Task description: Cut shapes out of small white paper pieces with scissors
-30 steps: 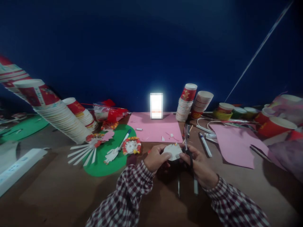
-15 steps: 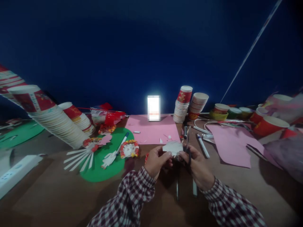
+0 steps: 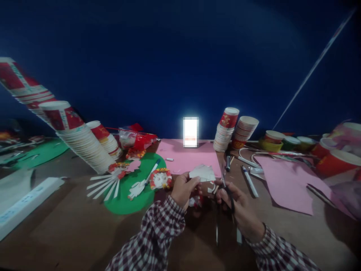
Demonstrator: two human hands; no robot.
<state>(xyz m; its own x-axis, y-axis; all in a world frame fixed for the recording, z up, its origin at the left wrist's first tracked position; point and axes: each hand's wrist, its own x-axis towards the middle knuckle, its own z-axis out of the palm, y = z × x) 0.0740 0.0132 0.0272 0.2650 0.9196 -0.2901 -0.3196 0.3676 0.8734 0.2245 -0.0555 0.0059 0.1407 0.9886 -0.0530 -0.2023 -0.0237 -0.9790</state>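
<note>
Over the brown table (image 3: 73,233), white paper (image 3: 203,173) long side crosswise, scissors (image 3: 231,200) pointing away.

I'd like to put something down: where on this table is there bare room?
Bare table stretches between the power strip and the left sleeve, in front of the nearer green sheet. A second patch lies between the right sleeve and the right-hand pink sheet. It's crowded along the back with cup stacks, and around the scissors.

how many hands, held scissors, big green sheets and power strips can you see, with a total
Hands: 2
Held scissors: 1 pair
Big green sheets: 2
Power strip: 1
Total: 6
</note>
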